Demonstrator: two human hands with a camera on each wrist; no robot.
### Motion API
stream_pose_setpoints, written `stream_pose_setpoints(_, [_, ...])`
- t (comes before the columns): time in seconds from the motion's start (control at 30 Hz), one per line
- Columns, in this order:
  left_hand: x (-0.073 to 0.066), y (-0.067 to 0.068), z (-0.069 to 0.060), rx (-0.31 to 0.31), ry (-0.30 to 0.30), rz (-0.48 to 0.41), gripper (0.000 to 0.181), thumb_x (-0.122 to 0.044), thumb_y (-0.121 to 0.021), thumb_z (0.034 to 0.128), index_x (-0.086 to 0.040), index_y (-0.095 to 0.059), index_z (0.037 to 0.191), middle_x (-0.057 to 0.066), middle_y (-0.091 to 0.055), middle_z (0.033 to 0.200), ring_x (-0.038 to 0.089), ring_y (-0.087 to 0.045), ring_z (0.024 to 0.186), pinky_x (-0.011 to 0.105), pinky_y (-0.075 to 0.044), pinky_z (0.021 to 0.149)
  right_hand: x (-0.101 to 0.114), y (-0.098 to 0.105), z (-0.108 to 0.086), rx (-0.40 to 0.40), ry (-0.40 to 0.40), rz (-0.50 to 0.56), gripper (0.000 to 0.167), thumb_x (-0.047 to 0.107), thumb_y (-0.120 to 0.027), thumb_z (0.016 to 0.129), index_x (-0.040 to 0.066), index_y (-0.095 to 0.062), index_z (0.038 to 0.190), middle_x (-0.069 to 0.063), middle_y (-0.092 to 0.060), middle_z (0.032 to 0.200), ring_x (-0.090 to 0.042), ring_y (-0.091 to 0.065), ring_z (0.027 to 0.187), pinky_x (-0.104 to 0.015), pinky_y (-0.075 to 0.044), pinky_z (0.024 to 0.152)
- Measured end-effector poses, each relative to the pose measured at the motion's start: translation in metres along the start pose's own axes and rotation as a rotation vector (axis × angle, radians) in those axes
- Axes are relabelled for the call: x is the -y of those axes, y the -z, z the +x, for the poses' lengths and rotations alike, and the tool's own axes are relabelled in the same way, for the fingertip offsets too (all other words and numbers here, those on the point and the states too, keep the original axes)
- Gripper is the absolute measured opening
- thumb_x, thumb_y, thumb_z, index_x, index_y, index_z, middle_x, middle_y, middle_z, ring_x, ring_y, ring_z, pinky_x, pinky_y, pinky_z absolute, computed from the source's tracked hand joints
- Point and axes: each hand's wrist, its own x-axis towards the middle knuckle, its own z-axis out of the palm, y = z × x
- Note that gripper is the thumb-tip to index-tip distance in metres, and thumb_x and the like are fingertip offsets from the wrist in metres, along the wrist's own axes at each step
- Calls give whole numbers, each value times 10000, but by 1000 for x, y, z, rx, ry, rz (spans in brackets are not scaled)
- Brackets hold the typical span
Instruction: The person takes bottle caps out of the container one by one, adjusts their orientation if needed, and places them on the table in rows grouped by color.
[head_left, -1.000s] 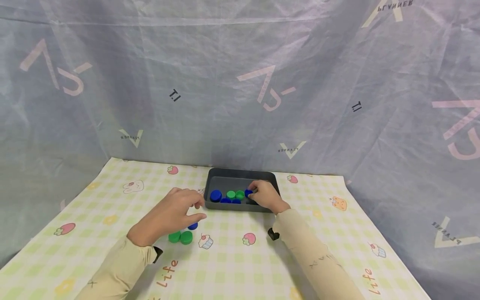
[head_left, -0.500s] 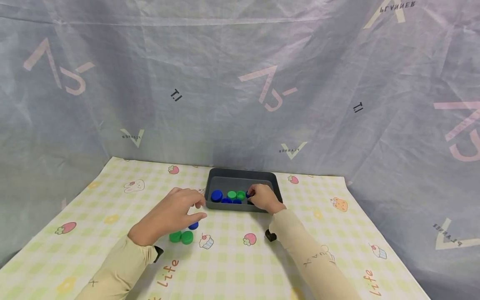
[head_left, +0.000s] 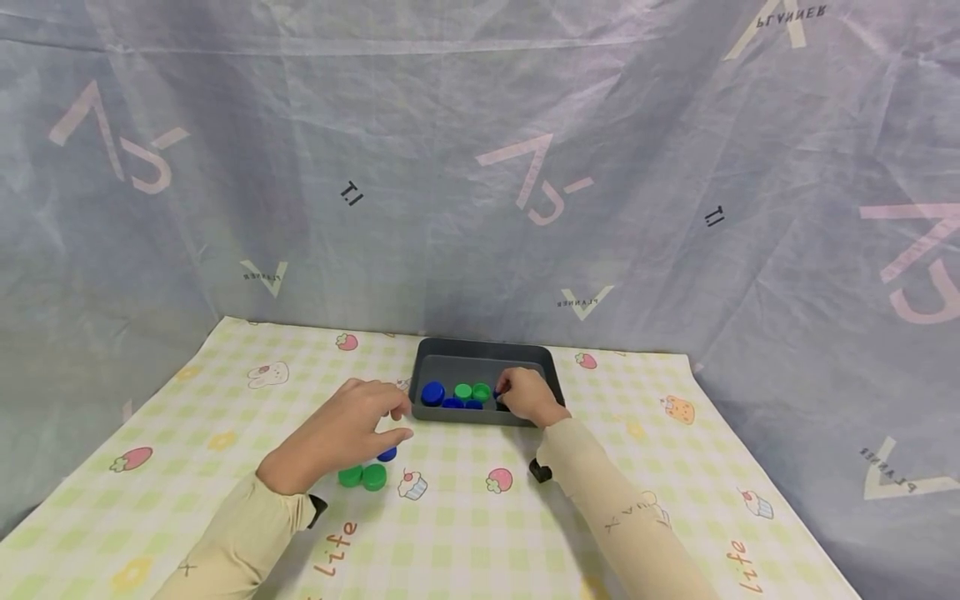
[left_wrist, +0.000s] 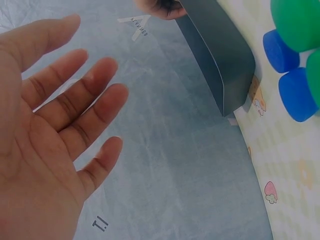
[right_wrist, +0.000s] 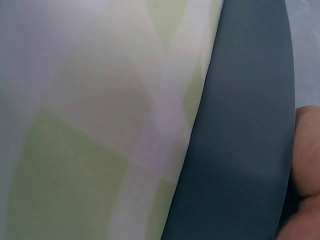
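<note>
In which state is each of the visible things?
Tray, upright, partly filled
Left grip, relaxed, holding nothing
Right grip, pinching a blue cap
Large blue cap, in tray, closed side showing
Left green cap in tray, closed side up
Right green cap in tray, hollow side up
Green caps on tablecloth, side by side

Dressed in long sleeves of plain pale beige cloth, loose at both forearms. Softly creased along the left sleeve point(head_left: 232, 537), with a small dark cross-like mark point(head_left: 187, 567) low on the fabric. Printed on the right sleeve point(head_left: 592, 467) with a short row of thin dark strokes point(head_left: 636, 517), too small to read. Fitted at the underside of each cuff with a compact black block, left point(head_left: 318, 510) and right point(head_left: 540, 472). Lined with creases across palm and finger joints on the left hand point(left_wrist: 60, 125).
</note>
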Motion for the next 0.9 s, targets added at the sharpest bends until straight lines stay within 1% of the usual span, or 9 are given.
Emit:
stream_pose_setpoints(0.07, [0, 0, 1, 0, 0, 2, 164, -306, -793, 856, -244, -670, 946, -123, -604, 840, 50, -504, 781, 377, -406, 814, -3, 1, -1, -23, -12, 22, 85, 46, -682, 898, 130, -692, 900, 21, -649, 814, -145, -596, 725, -344, -525, 705])
stream_pose_setpoints(0.17, [0, 0, 2, 0, -3, 3, 162, -309, -793, 857, -249, -673, 947, -128, -606, 843, 45, -506, 779, 374, -407, 812, -7, 6, -5, -83, -31, 93, 55, 73, -688, 915, 121, -694, 940, 11, -656, 840, -153, -604, 746, -350, -523, 707])
stream_pose_setpoints(0.33, [1, 1, 2, -4, -13, -4, 150, -296, -794, 858, -256, -677, 942, -135, -599, 834, 50, -507, 767, 372, -408, 805, -14, 18, -18, -212, -26, 260, 62, 96, -691, 927, 93, -693, 989, -12, -674, 876, -174, -622, 782, -360, -514, 717])
stream_pose_setpoints(0.43, [1, 1, 1, -7, -14, -10, 146, -286, -794, 858, -256, -679, 943, -142, -595, 833, 48, -510, 770, 374, -410, 804, -17, 28, -28, -263, -18, 345, 77, 105, -693, 931, 87, -695, 1005, -22, -679, 878, -185, -626, 790, -351, -500, 707])
stream_pose_setpoints(0.53, [0, 1, 1, -9, -12, -12, 153, -289, -795, 857, -247, -680, 949, -131, -606, 842, 40, -509, 774, 374, -413, 810, -18, 40, -39, -279, -11, 436, 106, 116, -698, 935, 87, -699, 1037, -38, -678, 891, -189, -632, 817, -331, -495, 722])
stream_pose_setpoints(0.63, [0, 0, 1, -9, -13, -11, 165, -295, -796, 855, -237, -679, 956, -127, -608, 845, 40, -514, 779, 378, -416, 816, -17, 51, -46, -270, 7, 530, 162, 119, -680, 951, 74, -693, 1106, -62, -663, 926, -191, -632, 841, -308, -513, 743])
stream_pose_setpoints(0.7, [0, -1, 0, -6, -17, -11, 165, -293, -795, 856, -239, -678, 958, -146, -595, 844, 38, -518, 783, 380, -417, 817, -14, 58, -51, -260, 18, 589, 200, 121, -665, 963, 70, -686, 1155, -81, -650, 947, -186, -631, 844, -293, -532, 757])
stream_pose_setpoints(0.8, [0, 0, 0, -8, -21, -9, 157, -290, -791, 860, -246, -673, 953, -169, -578, 846, 34, -522, 791, 384, -422, 822, -5, 70, -57, -239, 39, 649, 259, 136, -653, 975, 60, -672, 1222, -116, -632, 972, -178, -634, 855, -293, -555, 786])
stream_pose_setpoints(0.9, [-1, 2, 1, -25, -33, -11, 146, -286, -786, 865, -252, -662, 933, -159, -586, 848, 35, -519, 793, 380, -431, 820, 8, 80, -63, -217, 52, 693, 277, 161, -657, 975, 65, -672, 1234, -141, -618, 1024, -209, -652, 906, -316, -563, 814])
